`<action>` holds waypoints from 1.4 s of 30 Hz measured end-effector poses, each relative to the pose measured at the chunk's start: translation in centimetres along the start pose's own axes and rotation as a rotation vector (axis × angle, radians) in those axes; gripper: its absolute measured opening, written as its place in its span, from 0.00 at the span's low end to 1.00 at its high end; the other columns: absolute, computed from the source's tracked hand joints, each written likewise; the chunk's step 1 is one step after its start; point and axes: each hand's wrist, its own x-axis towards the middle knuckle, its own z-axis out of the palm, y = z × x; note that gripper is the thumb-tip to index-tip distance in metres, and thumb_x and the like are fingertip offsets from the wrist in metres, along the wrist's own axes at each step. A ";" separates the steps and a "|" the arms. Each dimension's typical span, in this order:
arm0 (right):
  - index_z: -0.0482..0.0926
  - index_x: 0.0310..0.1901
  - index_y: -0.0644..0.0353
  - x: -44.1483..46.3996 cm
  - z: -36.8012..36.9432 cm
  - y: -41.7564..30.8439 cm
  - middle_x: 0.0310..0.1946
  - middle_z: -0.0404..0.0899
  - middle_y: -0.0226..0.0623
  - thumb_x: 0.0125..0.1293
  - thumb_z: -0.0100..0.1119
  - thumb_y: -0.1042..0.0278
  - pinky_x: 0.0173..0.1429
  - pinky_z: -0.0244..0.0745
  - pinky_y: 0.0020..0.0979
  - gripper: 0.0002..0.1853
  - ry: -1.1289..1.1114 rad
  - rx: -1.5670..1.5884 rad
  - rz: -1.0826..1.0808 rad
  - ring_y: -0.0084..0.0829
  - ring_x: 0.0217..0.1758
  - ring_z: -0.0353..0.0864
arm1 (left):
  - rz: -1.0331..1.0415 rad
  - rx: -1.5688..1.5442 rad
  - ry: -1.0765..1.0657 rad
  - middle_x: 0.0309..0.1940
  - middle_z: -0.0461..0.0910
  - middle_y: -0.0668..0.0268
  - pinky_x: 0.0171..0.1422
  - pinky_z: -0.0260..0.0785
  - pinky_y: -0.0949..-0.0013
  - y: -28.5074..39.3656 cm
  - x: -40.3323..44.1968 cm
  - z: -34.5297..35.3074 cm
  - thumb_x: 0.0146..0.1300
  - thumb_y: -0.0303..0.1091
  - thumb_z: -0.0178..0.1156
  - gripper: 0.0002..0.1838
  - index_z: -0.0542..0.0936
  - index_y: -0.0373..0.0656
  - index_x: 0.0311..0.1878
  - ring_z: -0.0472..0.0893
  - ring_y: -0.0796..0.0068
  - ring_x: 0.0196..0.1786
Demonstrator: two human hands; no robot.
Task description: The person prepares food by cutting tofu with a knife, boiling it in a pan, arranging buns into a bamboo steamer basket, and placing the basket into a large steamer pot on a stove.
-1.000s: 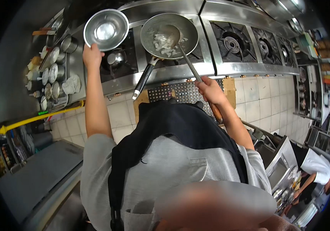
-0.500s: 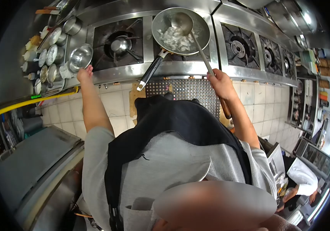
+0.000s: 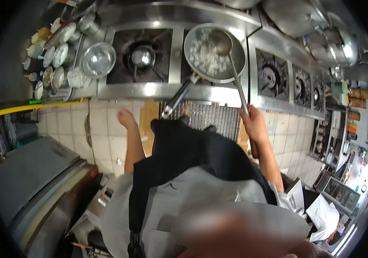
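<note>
My right hand point(image 3: 255, 122) is closed round the long handle of a ladle point(image 3: 238, 84). The ladle's bowl rests inside a wok point(image 3: 188, 64), among pale chunks point(image 3: 201, 58) in cloudy liquid. The wok sits on a burner, its dark handle point(image 3: 179, 96) pointing toward me. My left hand point(image 3: 127, 118) hangs in front of the stove's edge, fingers curled in and slightly blurred, with nothing visible in it. A shiny metal bowl point(image 3: 99, 60) stands on the counter beyond it, apart from the hand.
Left of the wok is a bare burner point(image 3: 143, 56); more burners point(image 3: 271, 76) line the right. Several seasoning containers point(image 3: 60, 55) crowd the far left. A yellow pipe point(image 3: 33, 109) runs along the counter front. A person in white point(image 3: 323, 217) is at the lower right.
My left hand has left the metal bowl's rim and drawn back toward me. The ladle has shifted slightly in the wok, still in my right hand. The whole view has shifted.
</note>
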 end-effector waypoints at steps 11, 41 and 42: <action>0.81 0.51 0.64 -0.3 -3.7 -1.6 0.20 0.73 0.27 0.71 0.59 0.65 0.26 0.64 0.27 0.13 0.006 0.160 0.271 0.17 0.21 0.69 | 0.091 1.071 -0.633 0.62 0.81 0.50 0.68 0.74 0.56 -9.3 -3.0 14.3 0.54 0.56 0.73 0.43 0.75 0.41 0.69 0.81 0.53 0.64; 0.81 0.52 0.67 0.6 -1.8 1.0 0.24 0.76 0.34 0.71 0.60 0.66 0.35 0.69 0.31 0.15 0.007 0.008 0.276 0.24 0.29 0.74 | -0.004 1.192 -0.553 0.65 0.80 0.59 0.69 0.74 0.56 -10.8 -1.3 15.4 0.62 0.63 0.60 0.33 0.80 0.54 0.66 0.80 0.58 0.66; 0.81 0.53 0.66 1.1 -1.2 2.6 0.25 0.76 0.36 0.70 0.60 0.65 0.36 0.71 0.32 0.15 0.013 0.006 0.234 0.25 0.30 0.75 | 0.013 1.132 -0.624 0.64 0.81 0.58 0.67 0.75 0.56 -11.4 -0.7 14.8 0.58 0.65 0.64 0.37 0.80 0.51 0.65 0.81 0.56 0.65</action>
